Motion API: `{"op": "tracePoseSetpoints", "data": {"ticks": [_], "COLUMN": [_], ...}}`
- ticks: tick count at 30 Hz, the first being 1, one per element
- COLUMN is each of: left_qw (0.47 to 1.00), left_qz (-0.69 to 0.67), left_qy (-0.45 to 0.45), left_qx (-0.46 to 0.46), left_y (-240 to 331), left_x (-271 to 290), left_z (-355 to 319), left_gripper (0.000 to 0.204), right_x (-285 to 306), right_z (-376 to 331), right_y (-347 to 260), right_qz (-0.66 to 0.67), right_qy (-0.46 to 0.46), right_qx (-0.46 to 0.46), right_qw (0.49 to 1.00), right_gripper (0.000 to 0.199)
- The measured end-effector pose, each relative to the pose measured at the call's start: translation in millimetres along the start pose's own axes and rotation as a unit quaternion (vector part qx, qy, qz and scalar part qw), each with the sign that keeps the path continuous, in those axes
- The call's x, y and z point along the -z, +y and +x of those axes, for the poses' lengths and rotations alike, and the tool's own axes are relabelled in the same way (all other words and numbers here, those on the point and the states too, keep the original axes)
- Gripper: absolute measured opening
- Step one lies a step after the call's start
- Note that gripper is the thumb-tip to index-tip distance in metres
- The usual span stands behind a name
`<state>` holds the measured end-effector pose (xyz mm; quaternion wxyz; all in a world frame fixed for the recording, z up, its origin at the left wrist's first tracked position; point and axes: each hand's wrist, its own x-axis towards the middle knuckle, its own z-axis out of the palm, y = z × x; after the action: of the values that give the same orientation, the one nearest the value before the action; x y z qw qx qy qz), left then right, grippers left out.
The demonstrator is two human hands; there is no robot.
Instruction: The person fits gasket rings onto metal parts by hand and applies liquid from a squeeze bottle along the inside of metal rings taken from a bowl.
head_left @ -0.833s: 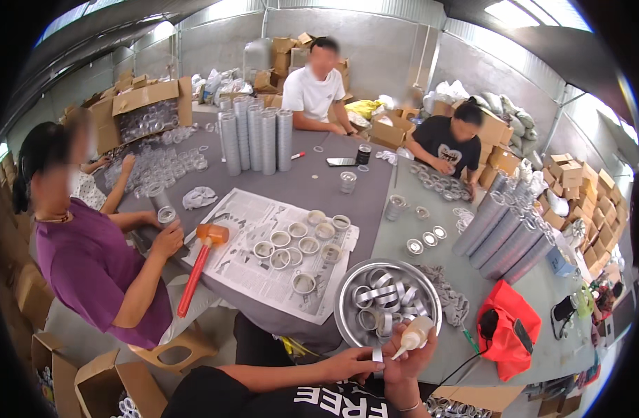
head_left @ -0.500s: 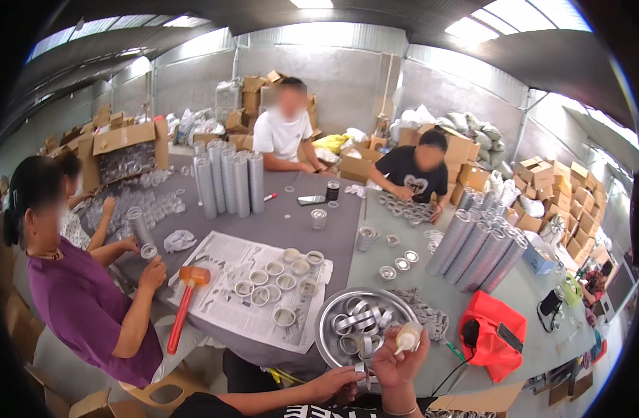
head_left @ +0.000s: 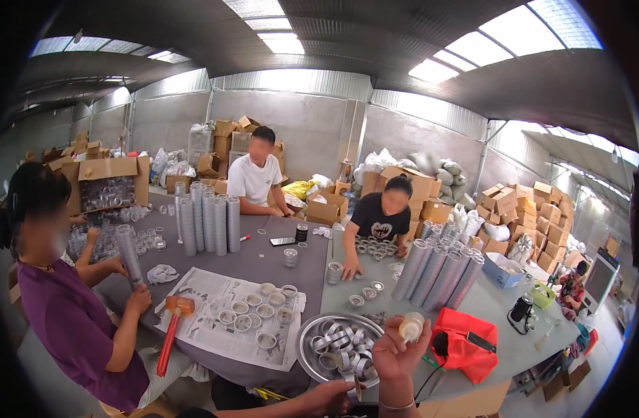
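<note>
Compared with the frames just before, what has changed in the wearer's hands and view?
The view has tilted upward, showing more roof. The right hand has lifted the small squeeze bottle higher above the metal bowl of rings. The left hand stays low at the bowl's near rim. Mallet and newspaper are unmoved.

Bare forearms, a thin bracelet at the wrist of the right hand (head_left: pixel 397 348), no sleeves.
</note>
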<state>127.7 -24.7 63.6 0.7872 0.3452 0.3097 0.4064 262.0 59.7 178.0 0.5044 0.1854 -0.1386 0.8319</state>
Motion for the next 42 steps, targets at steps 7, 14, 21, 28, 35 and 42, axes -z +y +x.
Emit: {"op": "tracePoseSetpoints", "data": {"ticks": [7, 14, 21, 28, 35, 42], "left_qw": [0.998, 0.997, 0.991, 0.989, 0.977, 0.989], "left_qz": [-0.005, -0.050, -0.051, -0.026, -0.027, -0.040], "left_qy": [-0.049, 0.022, 0.032, 0.081, 0.116, 0.119], "left_qx": [-0.040, -0.051, -0.116, -0.121, -0.175, -0.078], "left_y": [-7.7, 3.3, 11.1, 27.9, 65.3, 66.2], "left_x": [-12.2, -30.9, -7.2, 13.0, 26.6, 45.4], "left_z": [-8.4, -32.0, -22.6, -10.1, 2.5, 34.3], "left_gripper": [0.041, 0.037, 0.037, 0.054, 0.063, 0.064], "right_x": [-15.3, -6.8, 11.4, 56.5, 81.9, 95.0], "right_z": [-12.3, -19.0, -8.8, -2.1, 14.3, 26.7], "right_y": [9.8, 6.7, -9.0, -36.1, -62.5, -79.0], "right_qz": [-0.001, 0.004, -0.014, -0.016, -0.092, -0.158], "right_qy": [-0.043, -0.019, -0.064, 0.033, 0.076, 0.080], "right_qx": [-0.024, -0.033, -0.014, 0.044, 0.104, 0.161], "right_qw": [0.999, 0.999, 0.998, 0.998, 0.987, 0.971], "right_gripper": [0.047, 0.045, 0.050, 0.054, 0.053, 0.054]}}
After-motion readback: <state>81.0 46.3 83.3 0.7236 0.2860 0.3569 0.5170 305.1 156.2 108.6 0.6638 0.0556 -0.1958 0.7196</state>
